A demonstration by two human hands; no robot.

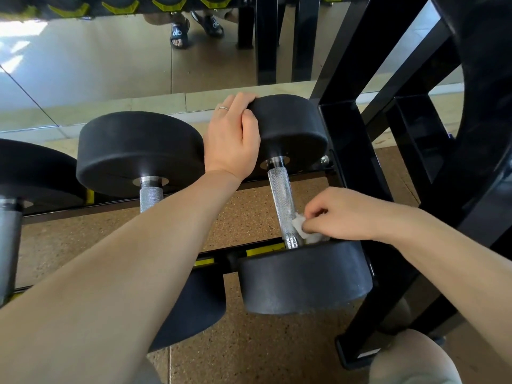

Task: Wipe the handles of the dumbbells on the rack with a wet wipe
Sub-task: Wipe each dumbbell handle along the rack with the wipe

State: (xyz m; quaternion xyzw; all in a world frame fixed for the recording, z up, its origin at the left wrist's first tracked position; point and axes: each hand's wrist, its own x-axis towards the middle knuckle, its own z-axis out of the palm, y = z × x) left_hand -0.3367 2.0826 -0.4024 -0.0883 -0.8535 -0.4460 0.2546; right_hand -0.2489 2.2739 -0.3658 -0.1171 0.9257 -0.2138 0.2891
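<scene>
At the rack's right end: we see the dumbbell (293,189) lying across the two rails, beside the black upright (352,151).
Handle (282,200): knurled steel, running between the far and near heads.
Wet wipe (300,227): we find it bunched against the handle's near end.
Right hand (336,214): pinching the wipe with curled fingers.
Left hand (232,137): we see it gripping the rim of the far head, with a ring on one finger.
Neighbour dumbbell (141,153): next along the rack toward its left end.
</scene>
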